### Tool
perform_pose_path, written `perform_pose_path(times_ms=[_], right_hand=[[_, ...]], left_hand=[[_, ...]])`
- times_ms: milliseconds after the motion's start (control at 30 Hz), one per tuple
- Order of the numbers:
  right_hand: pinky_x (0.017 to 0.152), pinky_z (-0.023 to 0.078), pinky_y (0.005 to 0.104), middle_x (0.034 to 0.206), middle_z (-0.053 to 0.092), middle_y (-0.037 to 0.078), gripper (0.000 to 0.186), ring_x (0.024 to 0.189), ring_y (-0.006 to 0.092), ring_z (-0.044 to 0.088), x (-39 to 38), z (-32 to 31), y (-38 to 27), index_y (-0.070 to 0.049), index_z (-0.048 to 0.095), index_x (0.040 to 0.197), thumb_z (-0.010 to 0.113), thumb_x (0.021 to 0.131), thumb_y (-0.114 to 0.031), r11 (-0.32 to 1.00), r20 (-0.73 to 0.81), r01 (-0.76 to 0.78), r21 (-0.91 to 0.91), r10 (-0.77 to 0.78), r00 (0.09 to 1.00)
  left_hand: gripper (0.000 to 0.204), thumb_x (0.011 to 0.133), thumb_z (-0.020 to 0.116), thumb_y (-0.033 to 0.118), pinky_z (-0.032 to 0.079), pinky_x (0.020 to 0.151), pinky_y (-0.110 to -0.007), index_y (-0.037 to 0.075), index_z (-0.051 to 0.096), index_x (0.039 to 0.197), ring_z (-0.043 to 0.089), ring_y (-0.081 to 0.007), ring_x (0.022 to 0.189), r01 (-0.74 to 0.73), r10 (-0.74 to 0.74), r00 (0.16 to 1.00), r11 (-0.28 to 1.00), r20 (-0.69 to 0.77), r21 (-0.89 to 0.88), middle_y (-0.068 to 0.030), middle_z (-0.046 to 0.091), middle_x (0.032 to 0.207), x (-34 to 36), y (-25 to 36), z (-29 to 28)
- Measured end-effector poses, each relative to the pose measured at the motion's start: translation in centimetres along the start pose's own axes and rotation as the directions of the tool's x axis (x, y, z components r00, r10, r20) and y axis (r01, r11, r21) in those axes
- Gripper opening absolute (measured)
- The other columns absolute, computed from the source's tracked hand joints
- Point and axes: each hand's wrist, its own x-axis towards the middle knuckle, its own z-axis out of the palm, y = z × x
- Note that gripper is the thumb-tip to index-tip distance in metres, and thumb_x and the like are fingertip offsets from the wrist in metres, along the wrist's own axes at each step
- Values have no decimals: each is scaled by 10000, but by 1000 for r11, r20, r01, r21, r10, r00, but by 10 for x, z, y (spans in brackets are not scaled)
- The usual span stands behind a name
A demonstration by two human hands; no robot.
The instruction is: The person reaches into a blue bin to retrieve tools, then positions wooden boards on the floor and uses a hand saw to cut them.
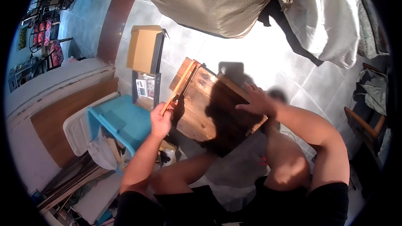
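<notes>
A brown wooden piece with a broad planked top (197, 115) rests between my legs, tilted in view. My left hand (161, 119) is closed round the near end of a long, thin orange tool (181, 87). A dark narrow strip runs alongside that tool, and its exact kind is unclear. It lies along the left edge of the wood, beside a smaller wooden piece (181, 73) sticking out there. My right hand (256, 101) is spread over the right edge of the planked top, fingers apart. Shadow darkens much of the wood.
An opened cardboard box (144, 50) stands beyond my left hand. Nearer lies a turquoise plastic bin (121, 117) with a plastic bag (102, 152) and scraps. A large beige bag (217, 6) and white cloth (324, 21) are at the far side. A wooden-armed chair (364, 123) stands right.
</notes>
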Motion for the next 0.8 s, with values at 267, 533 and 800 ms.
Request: perform_pose_path(times_ms=[267,533,800], right_hand=[[1195,322,489,1551,365,269,818,1442,401,372,39,38,9,79,340,1502,702,900,-342,828,-223,556,66,-531,818],[1204,317,498,1396,588,215,511,1393,350,469,65,63,11,92,660,1187,604,840,-278,216,-170,931,-293,-971,171],[1219,300,442,1431,560,236,559,1402,339,464,80,66,-2,100,654,1222,512,856,-299,253,-115,882,-397,-967,226]], left_hand=[[282,1023,654,254,432,565,-264,-7,727,947,490,-58,620,-58,-12,991,858,132,511,-16,568,629,29,46,63],[245,1017,656,217,393,522,-266,-7,755,1004,457,-63,576,-49,31,999,842,44,537,-30,539,608,18,32,85],[370,1053,587,231,365,474,-248,-5,551,770,466,-76,530,-94,67,995,880,74,465,-19,546,624,19,36,87]])
